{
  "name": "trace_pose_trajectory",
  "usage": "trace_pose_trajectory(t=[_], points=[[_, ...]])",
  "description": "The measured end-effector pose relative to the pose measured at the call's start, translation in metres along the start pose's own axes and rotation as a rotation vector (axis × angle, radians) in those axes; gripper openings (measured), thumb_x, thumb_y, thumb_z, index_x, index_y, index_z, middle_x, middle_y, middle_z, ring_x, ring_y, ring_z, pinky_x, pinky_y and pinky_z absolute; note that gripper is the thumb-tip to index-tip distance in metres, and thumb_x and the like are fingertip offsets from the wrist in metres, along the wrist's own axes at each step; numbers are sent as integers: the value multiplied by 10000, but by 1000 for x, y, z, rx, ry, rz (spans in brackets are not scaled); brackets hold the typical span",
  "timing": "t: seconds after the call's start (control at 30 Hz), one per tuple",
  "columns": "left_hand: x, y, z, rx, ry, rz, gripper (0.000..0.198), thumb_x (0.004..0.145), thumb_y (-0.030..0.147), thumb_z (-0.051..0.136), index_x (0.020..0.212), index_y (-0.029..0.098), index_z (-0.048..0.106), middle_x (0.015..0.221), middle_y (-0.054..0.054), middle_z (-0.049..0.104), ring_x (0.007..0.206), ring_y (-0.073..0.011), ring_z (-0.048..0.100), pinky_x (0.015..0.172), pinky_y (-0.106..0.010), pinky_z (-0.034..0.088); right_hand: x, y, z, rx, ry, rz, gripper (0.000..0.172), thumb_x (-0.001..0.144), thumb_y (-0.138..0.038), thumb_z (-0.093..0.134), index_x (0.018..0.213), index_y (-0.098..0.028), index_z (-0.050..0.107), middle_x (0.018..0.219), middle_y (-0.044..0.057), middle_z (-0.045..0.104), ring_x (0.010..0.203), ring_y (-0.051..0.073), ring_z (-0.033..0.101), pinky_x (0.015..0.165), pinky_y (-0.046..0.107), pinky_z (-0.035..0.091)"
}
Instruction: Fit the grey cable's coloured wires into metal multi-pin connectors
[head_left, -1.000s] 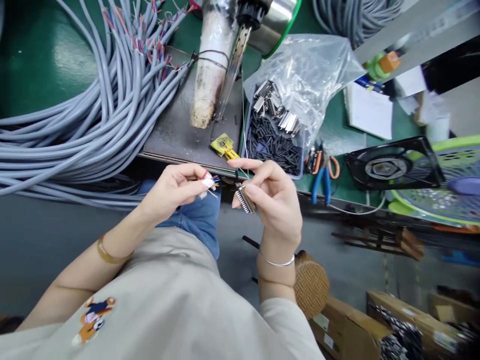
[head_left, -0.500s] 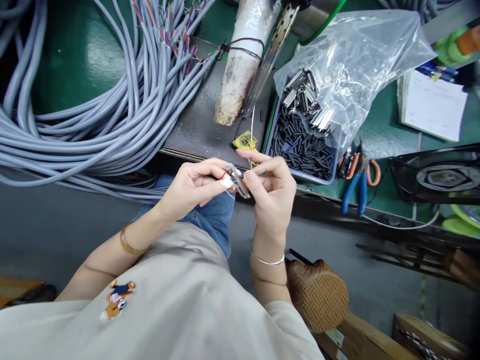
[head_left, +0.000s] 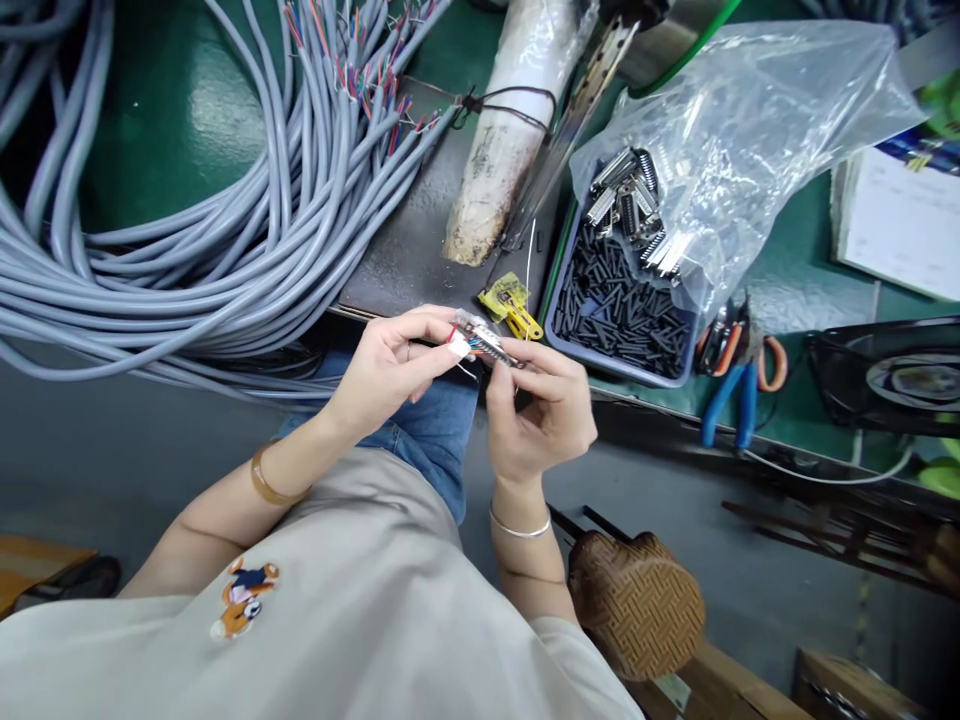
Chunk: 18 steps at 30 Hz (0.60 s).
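Observation:
A multi-pin metal cable connector (head_left: 491, 347) with several thin coloured wires runs between my two hands, above my lap at the bench edge. My left hand (head_left: 394, 365) is closed at its wired end, thumb and index finger pinching beside a bit of white material and a red wire. My right hand (head_left: 541, 408) pinches the connector's other end between thumb and fingers. Its contacts are partly covered by my fingertips. Just beyond lies a yellow clip-like piece (head_left: 519, 312) on a crumpled yellow wrapper (head_left: 495, 292).
Grey cables (head_left: 247, 240) with stripped ends cover the left bench. A blue bin (head_left: 643, 374) holds black tubes (head_left: 615, 310) and bagged connectors (head_left: 630, 200). Blue-handled pliers (head_left: 731, 395) lie right of it. A wrapped white cylinder (head_left: 499, 150) stretches behind. A woven-top stool (head_left: 645, 610) stands below.
My right hand has turned, its raised fingers now folded in around the connector's end. The connector lies more level. The whole view has shifted slightly, moving the bench items rightward.

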<state>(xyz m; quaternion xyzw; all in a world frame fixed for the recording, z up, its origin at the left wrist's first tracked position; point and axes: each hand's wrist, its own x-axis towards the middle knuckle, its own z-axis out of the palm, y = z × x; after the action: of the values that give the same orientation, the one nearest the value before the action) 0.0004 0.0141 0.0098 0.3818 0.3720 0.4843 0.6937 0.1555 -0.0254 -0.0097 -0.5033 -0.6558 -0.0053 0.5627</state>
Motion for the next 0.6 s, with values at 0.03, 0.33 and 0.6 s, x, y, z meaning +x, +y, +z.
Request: trace_pose_trajectory(t=[0.03, 0.33, 0.6], points=[[1, 0, 0, 12, 13, 1, 143, 741, 227, 813, 697, 132, 715, 1006, -59, 704, 389, 28, 421, 325, -157, 281, 2, 1, -1, -35, 30, 1, 195, 870, -74, 726, 940, -232, 634, 1024, 7, 765, 908, 150, 742, 759, 291, 634], [12, 6, 2, 96, -7, 18, 202, 711, 235, 832, 636, 125, 679, 741, -25, 672, 503, -21, 462, 407, -140, 326, 6, 14, -4, 43, -27, 127, 138, 929, -177, 697, 1030, -268, 674, 1092, 17, 785, 985, 216, 781, 795, 388, 686], [11, 7, 4, 185, -9, 35, 214, 745, 257, 803, 630, 119, 686, 740, -36, 672, 444, -12, 419, 364, -162, 281, 7, 9, -6, 141, -18, 187, 90, 928, -173, 685, 972, -244, 650, 1085, 39, 795, 986, 228, 787, 801, 409, 689]])
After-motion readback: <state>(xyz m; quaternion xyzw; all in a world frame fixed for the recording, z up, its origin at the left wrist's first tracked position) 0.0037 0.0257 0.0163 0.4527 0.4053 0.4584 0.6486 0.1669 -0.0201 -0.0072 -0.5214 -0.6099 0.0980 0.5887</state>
